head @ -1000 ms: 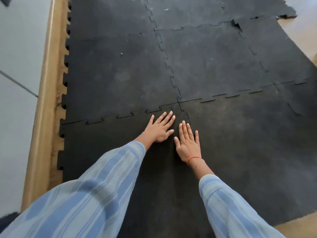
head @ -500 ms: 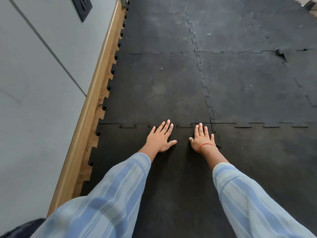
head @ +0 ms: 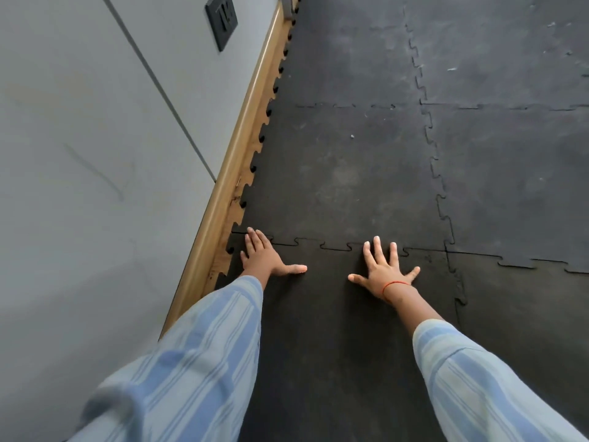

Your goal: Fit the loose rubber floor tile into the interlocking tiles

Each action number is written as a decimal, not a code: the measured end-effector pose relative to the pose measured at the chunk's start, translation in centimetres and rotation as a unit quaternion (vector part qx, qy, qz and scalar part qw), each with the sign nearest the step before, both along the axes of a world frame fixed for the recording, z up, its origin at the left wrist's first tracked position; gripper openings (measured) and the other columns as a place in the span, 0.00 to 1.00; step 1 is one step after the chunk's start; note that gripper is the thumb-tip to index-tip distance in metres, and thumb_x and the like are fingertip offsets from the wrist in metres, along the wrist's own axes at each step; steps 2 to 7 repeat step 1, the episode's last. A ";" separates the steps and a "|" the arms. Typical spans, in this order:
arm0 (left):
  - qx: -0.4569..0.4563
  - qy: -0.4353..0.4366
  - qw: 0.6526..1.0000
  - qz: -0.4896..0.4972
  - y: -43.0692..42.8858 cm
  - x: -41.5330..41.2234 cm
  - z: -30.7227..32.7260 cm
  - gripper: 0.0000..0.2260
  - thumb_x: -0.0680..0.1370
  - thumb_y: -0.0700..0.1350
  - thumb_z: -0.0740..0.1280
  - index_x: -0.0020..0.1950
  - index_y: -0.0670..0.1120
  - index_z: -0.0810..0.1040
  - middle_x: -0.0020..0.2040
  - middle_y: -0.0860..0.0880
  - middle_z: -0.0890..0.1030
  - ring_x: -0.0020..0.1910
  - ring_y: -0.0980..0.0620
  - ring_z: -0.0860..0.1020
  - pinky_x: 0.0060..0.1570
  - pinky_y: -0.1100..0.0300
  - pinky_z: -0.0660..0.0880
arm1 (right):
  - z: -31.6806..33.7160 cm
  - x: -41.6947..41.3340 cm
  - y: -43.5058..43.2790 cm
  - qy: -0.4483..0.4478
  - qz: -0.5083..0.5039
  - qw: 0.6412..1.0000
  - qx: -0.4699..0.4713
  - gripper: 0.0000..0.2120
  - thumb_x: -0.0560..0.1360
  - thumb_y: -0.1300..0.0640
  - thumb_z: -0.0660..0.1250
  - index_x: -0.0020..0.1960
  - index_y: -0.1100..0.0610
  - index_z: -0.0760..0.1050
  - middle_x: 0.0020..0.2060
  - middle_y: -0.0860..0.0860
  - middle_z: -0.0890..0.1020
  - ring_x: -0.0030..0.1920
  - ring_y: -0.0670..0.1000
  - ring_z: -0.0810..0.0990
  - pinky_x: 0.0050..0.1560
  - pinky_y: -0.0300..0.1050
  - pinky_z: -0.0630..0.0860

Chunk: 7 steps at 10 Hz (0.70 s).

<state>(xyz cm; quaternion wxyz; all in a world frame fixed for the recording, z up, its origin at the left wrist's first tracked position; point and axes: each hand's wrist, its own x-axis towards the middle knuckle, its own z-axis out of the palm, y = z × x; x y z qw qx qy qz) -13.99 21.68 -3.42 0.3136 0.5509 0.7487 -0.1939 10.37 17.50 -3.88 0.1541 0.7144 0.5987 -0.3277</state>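
The near black rubber tile (head: 334, 330) lies flat under both hands, its toothed far edge meeting the tile beyond (head: 344, 173) along a jigsaw seam (head: 334, 245). My left hand (head: 264, 258) presses palm-down on the tile's far left corner, fingers reaching the seam beside the skirting. Flat with spread fingers, my right hand (head: 384, 269) rests near the seam's right part; a red thread circles its wrist. Neither hand holds anything. Another tile (head: 526, 314) joins on the right along a toothed seam.
A grey wall (head: 95, 186) with a wooden skirting board (head: 223, 199) runs along the left, close to the tiles' toothed edge. A dark wall plate (head: 222, 20) sits on the wall. More interlocked black tiles (head: 510, 154) cover the floor ahead and right.
Both hands have spread apart along the seam: the left slid to the tile's far left corner by the skirting, the right moved toward the right. The view has swung left toward the wall.
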 end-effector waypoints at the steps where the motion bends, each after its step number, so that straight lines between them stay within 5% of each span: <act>1: -0.028 -0.011 0.998 -0.059 0.3 0.3 3.4 0.57 0.68 0.70 0.67 0.79 0.41 0.38 0.79 0.41 0.40 0.79 0.42 0.43 0.75 0.41 0.43 | 2.5 -1.4 0.8 0.035 -0.006 0.997 -0.069 0.38 0.79 0.40 0.59 0.79 0.45 0.39 0.78 0.45 0.36 0.78 0.58 0.37 0.72 0.72 0.50; 7: -0.028 -0.011 0.998 -0.059 0.3 0.3 3.4 0.57 0.68 0.70 0.67 0.79 0.41 0.38 0.79 0.41 0.40 0.79 0.42 0.43 0.75 0.41 0.43 | 2.5 -1.4 0.8 0.035 -0.006 0.997 -0.069 0.38 0.79 0.40 0.59 0.79 0.45 0.39 0.78 0.45 0.36 0.78 0.58 0.37 0.72 0.72 0.50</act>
